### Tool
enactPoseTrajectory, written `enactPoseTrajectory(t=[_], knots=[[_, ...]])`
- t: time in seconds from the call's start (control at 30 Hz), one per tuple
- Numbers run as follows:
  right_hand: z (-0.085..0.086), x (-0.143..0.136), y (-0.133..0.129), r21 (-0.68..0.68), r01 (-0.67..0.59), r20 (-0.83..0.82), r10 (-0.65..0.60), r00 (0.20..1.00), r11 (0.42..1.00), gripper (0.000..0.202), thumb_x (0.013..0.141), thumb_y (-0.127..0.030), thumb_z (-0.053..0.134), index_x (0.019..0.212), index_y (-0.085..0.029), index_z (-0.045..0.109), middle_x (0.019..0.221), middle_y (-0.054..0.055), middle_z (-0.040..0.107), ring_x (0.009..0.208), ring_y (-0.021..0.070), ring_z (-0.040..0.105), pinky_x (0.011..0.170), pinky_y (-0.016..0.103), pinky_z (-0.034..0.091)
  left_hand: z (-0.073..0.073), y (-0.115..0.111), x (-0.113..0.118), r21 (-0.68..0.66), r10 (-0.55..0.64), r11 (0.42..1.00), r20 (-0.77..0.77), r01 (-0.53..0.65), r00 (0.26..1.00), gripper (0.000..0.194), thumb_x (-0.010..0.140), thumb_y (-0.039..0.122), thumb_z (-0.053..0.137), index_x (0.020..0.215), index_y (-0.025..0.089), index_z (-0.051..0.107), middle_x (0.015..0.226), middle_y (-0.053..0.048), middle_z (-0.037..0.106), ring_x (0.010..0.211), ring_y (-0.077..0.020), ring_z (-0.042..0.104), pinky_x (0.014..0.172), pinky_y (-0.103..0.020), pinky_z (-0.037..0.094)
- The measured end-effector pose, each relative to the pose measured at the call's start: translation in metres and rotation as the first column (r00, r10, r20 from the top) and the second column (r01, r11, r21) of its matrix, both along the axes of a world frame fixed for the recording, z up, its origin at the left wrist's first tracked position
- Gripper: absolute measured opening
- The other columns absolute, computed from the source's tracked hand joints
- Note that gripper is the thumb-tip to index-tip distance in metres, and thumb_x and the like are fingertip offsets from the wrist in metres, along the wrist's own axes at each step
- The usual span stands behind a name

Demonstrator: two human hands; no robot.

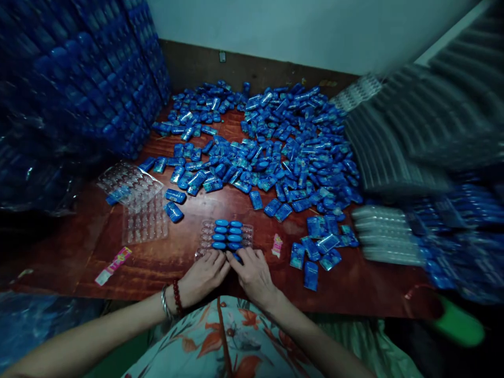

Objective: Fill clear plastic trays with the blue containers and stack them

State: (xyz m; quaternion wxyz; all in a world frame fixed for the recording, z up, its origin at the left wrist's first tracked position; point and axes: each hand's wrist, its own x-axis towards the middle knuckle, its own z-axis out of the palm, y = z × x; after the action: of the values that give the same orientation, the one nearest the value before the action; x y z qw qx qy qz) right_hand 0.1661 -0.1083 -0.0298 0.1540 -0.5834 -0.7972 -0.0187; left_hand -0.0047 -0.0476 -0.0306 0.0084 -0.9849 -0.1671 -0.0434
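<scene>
A clear blister tray (248,234) lies on the table right in front of me. Glossy blue oval packs (221,230) fill its two middle columns, while the outer cups show clear plastic. At the tray's near left end, my left hand (207,273) bends down with its fingers bunched together; what its fingertips hold, if anything, is hidden. My right hand (254,272) is closed beside it, thumb and fingers around a blue pack (237,257) at the near end of the middle columns. The two thumbs almost meet.
Loose blue packs (291,152) spread over the wooden table (189,220). Overlapping plastic trays (145,215) lie at left, near a pink-yellow wrapper (114,266). Tall stacks of filled trays (90,79) rise at left, and stacked trays (388,233) stand at right. A small pink wrapper (277,245) lies nearby.
</scene>
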Motion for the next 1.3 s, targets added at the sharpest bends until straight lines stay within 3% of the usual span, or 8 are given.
enactPoseTrajectory(t=[0.27,0.4,0.53,0.7,0.83,1.03,1.17,1.3], knots=[[-0.014,0.012,-0.013,0.028,0.168,-0.247,-0.156,0.956,0.985,0.044,0.089,-0.019,0.047,0.133,-0.025,0.047,0.100,0.009,0.056,0.089,0.0181,0.052,0.074,0.031,0.041,-0.013,0.009,-0.026,-0.151,0.184,0.978,0.325,-0.141,0.928,0.049,0.090,0.012,0.037,0.138,0.018,0.033,0.114,-0.014,0.055,0.100,-0.0205,0.055,0.082,-0.031,0.050],[-0.018,0.070,-0.001,0.044,0.419,-0.430,-0.362,0.827,0.907,0.033,0.090,-0.018,0.042,0.117,-0.022,0.060,0.091,0.007,0.059,0.084,0.0173,0.055,0.073,0.031,0.043,0.009,0.035,-0.012,-0.141,0.249,0.968,0.439,-0.207,0.863,0.040,0.089,0.017,0.045,0.129,0.021,0.045,0.102,-0.011,0.058,0.088,-0.0195,0.056,0.074,-0.032,0.049],[-0.014,0.133,0.022,-0.016,0.575,-0.425,-0.526,0.736,0.818,0.027,0.089,-0.026,0.043,0.096,-0.018,0.067,0.083,0.007,0.063,0.081,0.0197,0.053,0.076,0.034,0.042,0.035,0.085,0.032,-0.287,0.243,0.946,0.314,-0.152,0.918,0.025,0.091,0.018,0.040,0.109,0.017,0.058,0.096,-0.008,0.059,0.087,-0.0176,0.056,0.075,-0.030,0.047],[-0.001,0.147,0.051,-0.072,0.497,-0.178,-0.501,0.847,0.865,0.024,0.086,-0.025,0.048,0.100,-0.020,0.067,0.098,0.007,0.067,0.093,0.0238,0.050,0.077,0.036,0.038,0.033,0.145,0.103,-0.408,0.090,0.912,0.105,-0.040,0.990,0.018,0.087,0.013,0.046,0.092,0.016,0.063,0.096,-0.006,0.060,0.089,-0.0163,0.057,0.079,-0.027,0.045],[0.009,0.151,0.059,-0.130,0.459,-0.017,-0.465,0.885,0.879,0.026,0.085,-0.020,0.050,0.108,-0.023,0.064,0.110,0.006,0.064,0.099,0.0244,0.049,0.074,0.035,0.038,0.024,0.163,0.140,-0.355,0.073,0.932,0.000,-0.068,0.997,0.019,0.086,0.016,0.047,0.099,0.017,0.061,0.102,-0.007,0.057,0.087,-0.0163,0.057,0.075,-0.027,0.044],[0.008,0.178,0.046,-0.179,0.557,-0.002,-0.566,0.824,0.811,0.023,0.087,-0.023,0.049,0.103,-0.019,0.065,0.095,0.008,0.067,0.090,0.0233,0.054,0.073,0.035,0.039,0.019,0.144,0.163,-0.175,-0.186,0.969,-0.064,0.173,0.980,0.031,0.080,0.026,0.061,0.108,0.013,0.055,0.112,-0.012,0.054,0.102,-0.0253,0.051,0.087,-0.036,0.041],[0.006,0.159,0.052,-0.166,0.450,0.007,-0.455,0.890,0.877,0.034,0.085,-0.015,0.048,0.116,-0.021,0.059,0.111,0.008,0.063,0.096,0.0244,0.052,0.073,0.035,0.040,0.009,0.144,0.171,-0.154,-0.023,0.988,-0.124,0.003,0.992,0.058,0.072,0.037,0.070,0.116,0.007,0.048,0.113,-0.018,0.052,0.105,-0.0311,0.049,0.084,-0.039,0.042],[0.001,0.125,0.075,-0.170,0.307,0.226,-0.266,0.937,0.936,0.055,0.079,-0.001,0.046,0.129,-0.023,0.048,0.130,0.011,0.051,0.103,0.0271,0.049,0.075,0.038,0.040,-0.001,0.163,0.167,-0.240,-0.003,0.969,-0.242,-0.057,0.970,0.051,0.074,0.036,0.068,0.113,0.009,0.050,0.111,-0.016,0.052,0.096,-0.0266,0.055,0.075,-0.032,0.045]])
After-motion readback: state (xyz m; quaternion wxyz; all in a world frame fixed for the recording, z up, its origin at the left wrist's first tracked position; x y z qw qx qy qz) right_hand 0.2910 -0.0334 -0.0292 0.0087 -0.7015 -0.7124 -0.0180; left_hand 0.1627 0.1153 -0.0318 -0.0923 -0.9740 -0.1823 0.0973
